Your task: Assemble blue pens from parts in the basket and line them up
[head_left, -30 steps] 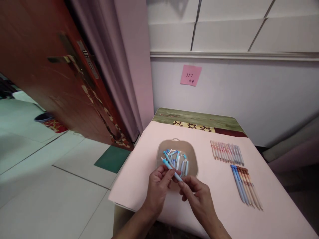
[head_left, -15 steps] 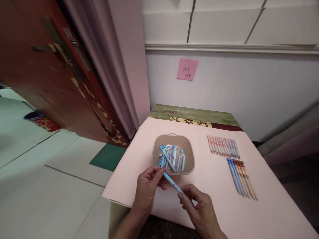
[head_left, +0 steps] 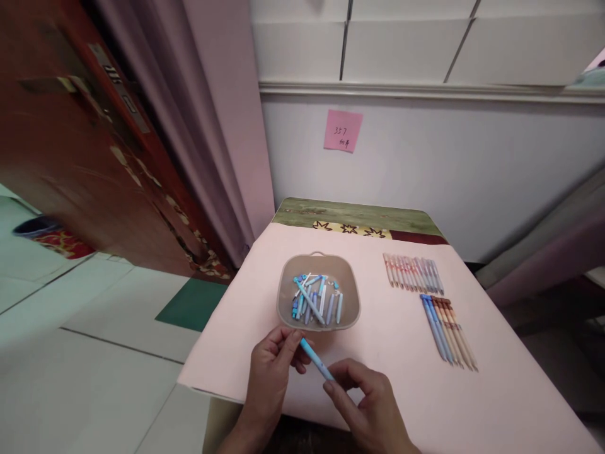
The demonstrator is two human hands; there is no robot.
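Observation:
A light blue pen barrel (head_left: 316,357) is held at a slant between both hands, just in front of the bin. My left hand (head_left: 275,362) pinches its upper left end, and my right hand (head_left: 362,397) grips the lower right end between thumb and fingers. Behind them stands a beige plastic bin (head_left: 350,296) with loose blue, purple and white pen parts (head_left: 314,302) inside. To the right lies a row of blue and brown pens (head_left: 448,333), and above it another row of pale, clear-looking pens (head_left: 413,273).
A pink sheet (head_left: 401,353) covers the table. Beyond it are the wall with a pink note (head_left: 343,131) and a purple curtain (head_left: 208,126). On the left are a red door (head_left: 94,164), a patterned bucket (head_left: 61,238) and a green mat (head_left: 191,304).
The view has shifted, moving most things slightly left. Both hands and the pen barrel sit a little lower relative to the bin, with the grips much the same.

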